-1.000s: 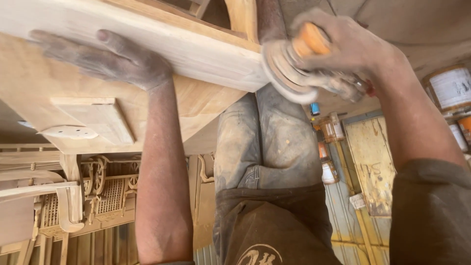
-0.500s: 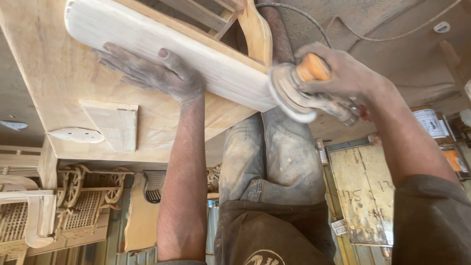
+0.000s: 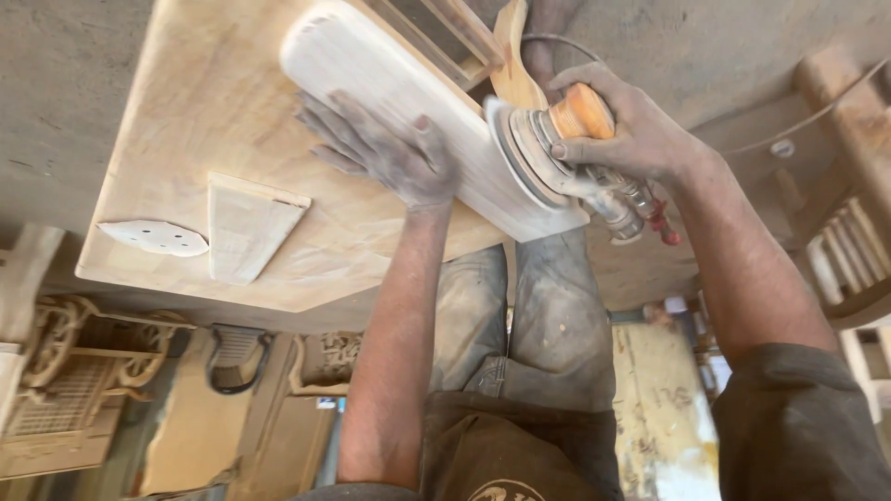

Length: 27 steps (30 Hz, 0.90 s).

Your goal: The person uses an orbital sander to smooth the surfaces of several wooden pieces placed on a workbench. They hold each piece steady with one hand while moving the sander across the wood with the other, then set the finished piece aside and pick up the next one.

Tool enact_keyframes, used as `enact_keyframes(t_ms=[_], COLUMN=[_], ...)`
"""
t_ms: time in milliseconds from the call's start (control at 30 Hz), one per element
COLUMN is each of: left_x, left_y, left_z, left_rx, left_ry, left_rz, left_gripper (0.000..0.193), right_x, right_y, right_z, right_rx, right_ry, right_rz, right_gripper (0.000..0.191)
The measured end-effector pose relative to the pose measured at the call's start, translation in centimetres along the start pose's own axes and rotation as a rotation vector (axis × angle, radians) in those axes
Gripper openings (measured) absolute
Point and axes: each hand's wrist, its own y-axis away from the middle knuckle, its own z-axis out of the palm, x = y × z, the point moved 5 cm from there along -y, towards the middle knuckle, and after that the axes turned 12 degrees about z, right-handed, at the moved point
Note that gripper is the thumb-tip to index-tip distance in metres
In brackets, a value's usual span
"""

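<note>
sanding in progress, roughly midway by the look of it: pale rounded wooden panel lying flat on the tabletop, already smooth and whitish along the far rounded end, near end under the sander probably left to do, edges hard to judge. left hand pressed flat on the panel middle, dusty fingers spread wide, pinning the piece down, gripping nothing. right hand wrapped over the orange-topped orbital sander, fingers curled tight around its body, disc tilted against the panel's near right edge, touching it. metal air fitting with a red part sticking out below the sander, hose looping off behind. on the tabletop to the left, well apart from the hands: small loose wood block and just beside it a spare white sanding disc with holes. slatted wood frame at the far side touching the panel, curved wooden piece next to it. tabletop raw light wood, dusty, edge near the knees. dusty grey trousers below. carved furniture parts stacked on the floor left, more slatted pieces right, painted board low right. dusty concrete floor around, workshop crowded.
</note>
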Motion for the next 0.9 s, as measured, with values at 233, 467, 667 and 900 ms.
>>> enact_keyframes(t_ms=[233, 467, 667, 900], left_x=[0.7, 0.5, 0.5, 0.9], left_y=[-1.2, -1.2, -1.0, -1.6], left_z=[-0.5, -0.2, 0.1, -0.3], left_rx=[-0.011, 0.04, 0.015, 0.046], left_ry=[0.019, 0.045, 0.046, 0.077], left_rz=[-0.007, 0.017, -0.004, 0.007], left_gripper=[0.079, 0.074, 0.073, 0.073], right_x=[-7.4, -13.7, -18.1, -12.7], right_y=[-4.4, -7.4, -9.8, -4.1], right_z=[-1.3, -2.0, -2.3, -2.2], right_rx=[-0.047, -0.074, -0.007, 0.018], right_ry=[0.099, 0.073, 0.215, 0.313], right_rz=[0.066, -0.131, -0.266, 0.262], right_gripper=[0.069, 0.068, 0.061, 0.077])
